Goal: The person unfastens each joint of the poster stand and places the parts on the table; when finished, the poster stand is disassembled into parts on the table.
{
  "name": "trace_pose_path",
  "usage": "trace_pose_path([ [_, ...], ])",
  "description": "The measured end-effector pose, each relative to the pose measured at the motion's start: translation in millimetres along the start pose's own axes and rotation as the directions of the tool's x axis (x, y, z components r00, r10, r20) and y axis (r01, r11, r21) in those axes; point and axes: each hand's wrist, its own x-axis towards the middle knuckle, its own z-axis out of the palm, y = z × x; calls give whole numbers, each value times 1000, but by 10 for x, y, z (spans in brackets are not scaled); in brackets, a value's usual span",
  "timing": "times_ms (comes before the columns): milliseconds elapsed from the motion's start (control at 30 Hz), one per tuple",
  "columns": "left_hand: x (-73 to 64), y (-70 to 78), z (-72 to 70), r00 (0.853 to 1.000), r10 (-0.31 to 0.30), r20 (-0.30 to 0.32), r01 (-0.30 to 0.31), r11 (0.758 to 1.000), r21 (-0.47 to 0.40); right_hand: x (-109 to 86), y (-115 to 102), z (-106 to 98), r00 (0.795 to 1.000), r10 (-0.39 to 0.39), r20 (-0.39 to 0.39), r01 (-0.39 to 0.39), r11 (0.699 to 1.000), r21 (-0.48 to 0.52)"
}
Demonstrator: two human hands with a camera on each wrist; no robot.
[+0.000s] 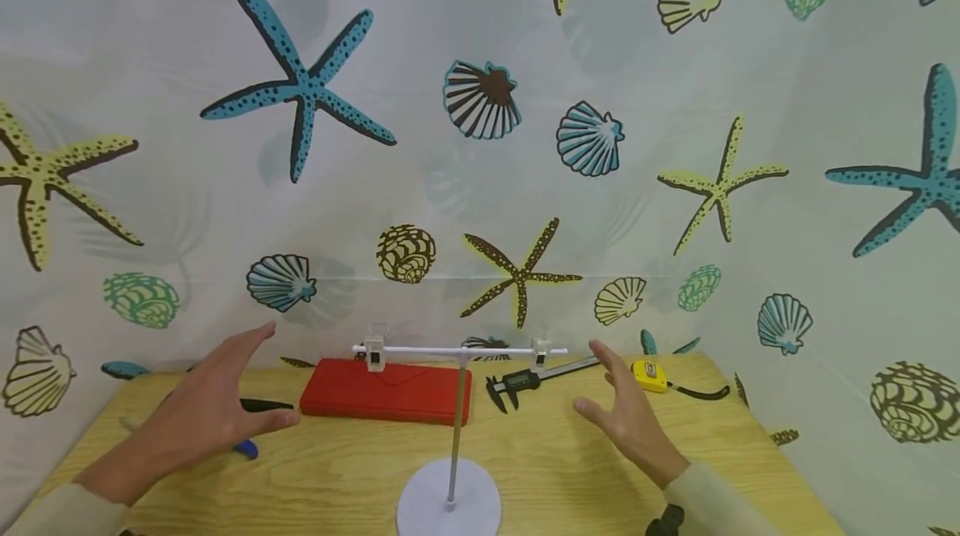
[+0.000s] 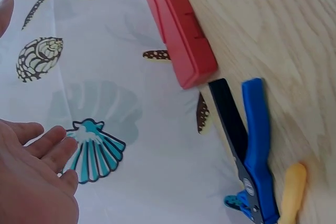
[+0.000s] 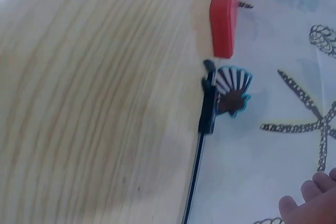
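Fingers spread and thumb apart, my left hand (image 1: pixel 201 413) hovers at the left with nothing in its grasp. My right hand (image 1: pixel 628 415), likewise spread and holding nothing, is raised on the right. Between them stands a white stand with a round base (image 1: pixel 420 503), a thin upright post (image 1: pixel 457 428) and a horizontal crossbar (image 1: pixel 427 351). A clear clip (image 1: pixel 376 353) sits near the bar's left end and another clip (image 1: pixel 541 351) near its right end. Neither hand touches the stand. In the left wrist view, pliers with blue and black handles (image 2: pixel 256 129) lie below the left hand, partly hidden in the head view.
Behind the stand lies a red case (image 1: pixel 382 393), with a black digital caliper (image 1: pixel 522 380) to its right. A yellow tape measure (image 1: pixel 649 376) with a black strap is farther right. A yellow-orange handle (image 2: pixel 293 192) lies beside the pliers. Shell-patterned cloth (image 1: pixel 420 11) hangs behind the wooden table (image 1: pixel 322 478).
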Motion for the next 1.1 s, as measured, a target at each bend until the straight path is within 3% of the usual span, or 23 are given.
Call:
trace_pose_path([
  [267,17,217,-114,1000,9,11,-8,998,-55,-27,-254,78,999,-40,34,31,972,233],
  [500,53,414,-314,994,100,-38,-105,985,-141,-15,-518,91,998,-59,34,43,933,358],
  [900,135,950,-568,985,161,-66,-167,980,-107,-14,-853,199,995,-98,27,67,829,555],
  [1100,152,1217,-620,977,200,-68,-209,965,-161,-21,-1016,249,991,-132,1,105,791,603],
])
